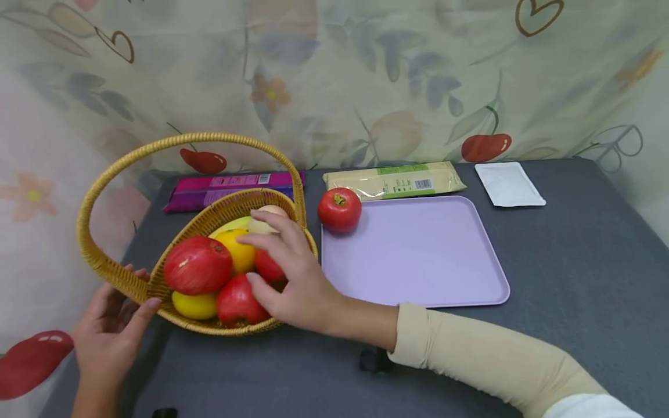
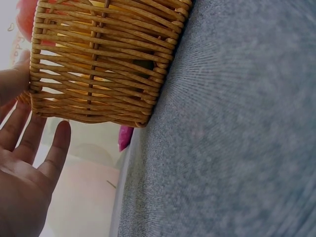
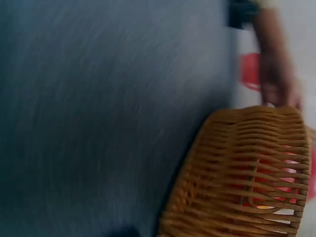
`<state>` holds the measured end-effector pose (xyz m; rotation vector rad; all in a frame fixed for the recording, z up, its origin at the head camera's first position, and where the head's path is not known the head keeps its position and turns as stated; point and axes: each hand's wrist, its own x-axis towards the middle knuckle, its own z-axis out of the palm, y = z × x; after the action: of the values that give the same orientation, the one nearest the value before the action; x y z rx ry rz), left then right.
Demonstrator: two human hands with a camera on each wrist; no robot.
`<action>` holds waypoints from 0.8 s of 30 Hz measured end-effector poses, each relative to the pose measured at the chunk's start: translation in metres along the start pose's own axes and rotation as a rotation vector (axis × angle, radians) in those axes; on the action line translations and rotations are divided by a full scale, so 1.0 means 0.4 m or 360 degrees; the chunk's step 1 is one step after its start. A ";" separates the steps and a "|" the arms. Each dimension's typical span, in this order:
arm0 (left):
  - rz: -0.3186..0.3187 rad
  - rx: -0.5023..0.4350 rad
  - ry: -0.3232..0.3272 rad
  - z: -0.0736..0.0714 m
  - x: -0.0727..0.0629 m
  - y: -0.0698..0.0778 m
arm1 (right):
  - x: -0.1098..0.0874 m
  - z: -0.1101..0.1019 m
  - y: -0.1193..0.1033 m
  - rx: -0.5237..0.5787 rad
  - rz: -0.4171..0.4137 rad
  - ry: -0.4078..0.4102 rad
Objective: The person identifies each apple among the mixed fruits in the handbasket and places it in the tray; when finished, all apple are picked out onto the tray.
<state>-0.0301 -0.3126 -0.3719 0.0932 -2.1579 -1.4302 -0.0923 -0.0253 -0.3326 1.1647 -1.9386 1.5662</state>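
Note:
A wicker basket (image 1: 222,331) with a tall arched handle stands at the left of the table, full of fruit. My left hand (image 1: 107,337) grips its left rim by the handle base, thumb in front and fingers behind. Over the fruit hovers my right hand (image 1: 303,284), fingers spread and slightly bent, holding nothing visible. Under and beside it lie a red fruit (image 1: 237,302), an orange-yellow fruit (image 1: 243,258) and a pale round item (image 1: 274,210), partly hidden. A large red fruit (image 1: 195,267) tops a yellow one (image 1: 193,306). Behind them shows a yellow-green banana-like fruit (image 1: 230,225).
A lilac tray (image 1: 418,255) lies right of the basket, with a red tomato-like fruit (image 1: 340,210) at its far left corner. Behind are a purple packet (image 1: 190,194), a cream-and-green packet (image 1: 397,180) and a white pouch (image 1: 509,183). A patterned curtain (image 1: 340,87) backs the table.

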 end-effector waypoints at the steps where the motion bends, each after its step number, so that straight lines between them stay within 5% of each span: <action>1: -0.0004 0.0003 0.0002 -0.001 -0.001 -0.001 | 0.011 0.002 -0.001 -0.0096 -0.0086 -0.0109; 8: -0.0013 -0.0007 -0.0004 -0.002 -0.002 -0.004 | 0.088 0.014 0.009 -0.0590 -0.0405 -0.0614; 15: 0.0061 0.0079 -0.0004 0.001 -0.003 -0.003 | 0.126 0.028 0.027 -0.0893 -0.0443 -0.0922; 24: 0.0101 0.0137 -0.0022 0.000 0.000 -0.008 | 0.174 0.075 -0.025 -0.1454 -0.0532 -0.1436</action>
<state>-0.0308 -0.3141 -0.3747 0.0458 -2.2139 -1.3061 -0.1189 -0.0784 -0.2843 1.7066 -2.3245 -0.1667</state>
